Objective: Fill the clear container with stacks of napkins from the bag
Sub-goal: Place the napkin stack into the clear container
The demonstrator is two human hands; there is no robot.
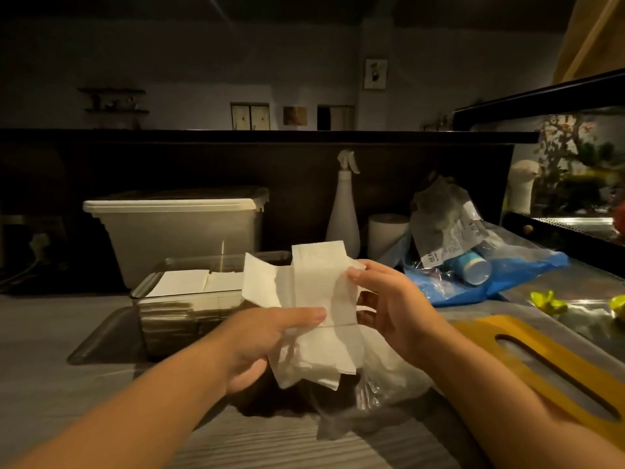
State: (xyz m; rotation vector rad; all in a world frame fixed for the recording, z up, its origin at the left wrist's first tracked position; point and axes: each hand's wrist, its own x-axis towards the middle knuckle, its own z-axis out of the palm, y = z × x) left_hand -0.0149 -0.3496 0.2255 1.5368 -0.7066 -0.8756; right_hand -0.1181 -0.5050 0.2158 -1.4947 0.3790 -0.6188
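Note:
A loose stack of white napkins (318, 299) is held upright above the counter by both hands. My left hand (267, 340) grips its lower left side, thumb across the front. My right hand (389, 302) pinches its right edge, thumb on the front. The napkins are uneven, several sheets fanning out to the left and at the bottom. Just left of them stands the clear container (176, 319), with flat stacks of napkins (189, 282) inside. The clear plastic bag (378, 387) lies crumpled on the counter below my hands.
A yellow lid with a slot (548, 360) lies at the right. Behind are a white lidded bin (176, 228), a white spray bottle (343, 211), a paper roll (385, 231) and a blue plastic bag (487, 279) with a small tub. A glass display case (568, 170) stands far right.

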